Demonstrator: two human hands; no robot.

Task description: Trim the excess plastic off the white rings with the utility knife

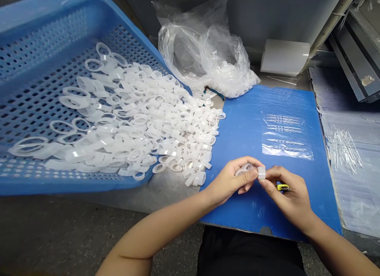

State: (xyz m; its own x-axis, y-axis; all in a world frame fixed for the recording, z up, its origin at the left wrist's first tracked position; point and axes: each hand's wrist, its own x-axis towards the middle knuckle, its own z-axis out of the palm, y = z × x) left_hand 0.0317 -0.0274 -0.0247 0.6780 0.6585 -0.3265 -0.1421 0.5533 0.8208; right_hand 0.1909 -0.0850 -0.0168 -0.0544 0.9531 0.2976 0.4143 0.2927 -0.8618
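Observation:
My left hand (228, 183) and my right hand (286, 195) meet above the blue corrugated plastic board (246, 133). The left fingers hold a translucent white plastic ring (244, 170). A short white plastic band (261, 173) sits between my left thumb and right fingertips, and I cannot tell whether it is part of that ring. A small yellow-and-black tool (283, 187) is tucked in my right hand, mostly hidden by the fingers. Left of my hands lies a large heap of similar white rings (166, 125).
The heap spills from a tilted blue perforated plastic basket (59, 185) onto a grey surface. Behind it lies a clear plastic bag of rings (204, 58). Flat clear plastic pieces (283, 135) lie on the board, with more on a plastic sheet (346, 149) to the right.

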